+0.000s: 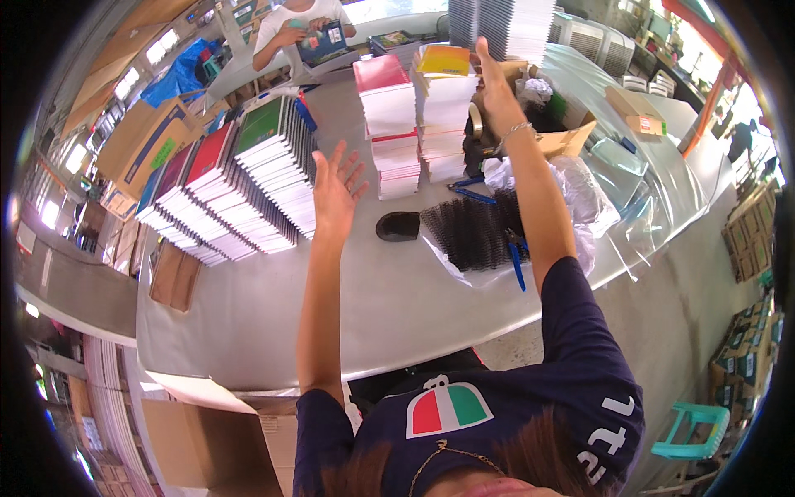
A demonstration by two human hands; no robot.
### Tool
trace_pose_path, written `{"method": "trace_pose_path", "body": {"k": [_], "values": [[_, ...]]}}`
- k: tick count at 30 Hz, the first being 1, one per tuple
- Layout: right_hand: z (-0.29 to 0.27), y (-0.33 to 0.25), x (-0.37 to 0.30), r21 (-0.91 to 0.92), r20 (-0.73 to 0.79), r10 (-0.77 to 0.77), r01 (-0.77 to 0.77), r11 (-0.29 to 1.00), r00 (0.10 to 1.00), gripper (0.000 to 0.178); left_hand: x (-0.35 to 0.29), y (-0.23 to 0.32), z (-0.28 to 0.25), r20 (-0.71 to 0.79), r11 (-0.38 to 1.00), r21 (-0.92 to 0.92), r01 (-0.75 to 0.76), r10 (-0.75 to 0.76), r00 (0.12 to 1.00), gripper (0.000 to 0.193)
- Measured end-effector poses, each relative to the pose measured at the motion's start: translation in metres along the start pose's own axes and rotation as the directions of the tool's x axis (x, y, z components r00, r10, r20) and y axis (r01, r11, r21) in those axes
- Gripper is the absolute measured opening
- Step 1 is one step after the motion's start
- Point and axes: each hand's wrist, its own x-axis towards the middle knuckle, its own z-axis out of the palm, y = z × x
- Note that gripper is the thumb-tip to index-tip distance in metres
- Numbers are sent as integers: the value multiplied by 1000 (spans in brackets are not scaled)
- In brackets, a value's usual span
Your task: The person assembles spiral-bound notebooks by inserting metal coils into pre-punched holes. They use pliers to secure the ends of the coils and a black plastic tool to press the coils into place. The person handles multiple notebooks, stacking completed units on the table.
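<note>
Both my arms reach forward over a grey-covered table [389, 315]. My left hand [334, 195] is raised and empty, fingers spread, nearest a tall stack of green-topped notebooks [269, 128]. My right hand [495, 95] is stretched out with its fingers up and holds nothing that I can see. It is beside a stack of yellow-topped books [445, 62]; whether it touches them I cannot tell. A pink-and-red-topped stack [383, 74] stands left of that one. Below my hands lie black spiral binding coils [472, 232], blue-handled pliers [517, 261] and a dark rounded object [397, 226].
Red-topped notebooks [211, 157] and other stacks line the table's left. An open carton [571, 137] and crumpled plastic [588, 199] lie at right. A tall spiral-bound stack [501, 29] stands at the back. Across the table, a person [302, 25] holds a dark notebook.
</note>
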Motion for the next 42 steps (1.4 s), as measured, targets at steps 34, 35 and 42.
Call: {"method": "trace_pose_path", "body": {"k": [34, 35, 42], "values": [[-107, 6, -303, -908, 3, -328, 140, 394, 945, 24, -231, -36, -48, 223, -210, 961, -177, 218, 950, 22], [-129, 8, -300, -940, 13, -276, 105, 324, 961, 25, -231, -38, -49, 225, -188, 964, -186, 211, 951, 23], [-137, 23, -318, -977, -87, -68, -71, 203, 994, 23, -225, -49, -53, 220, -26, 975, -219, 178, 959, 29]]}}
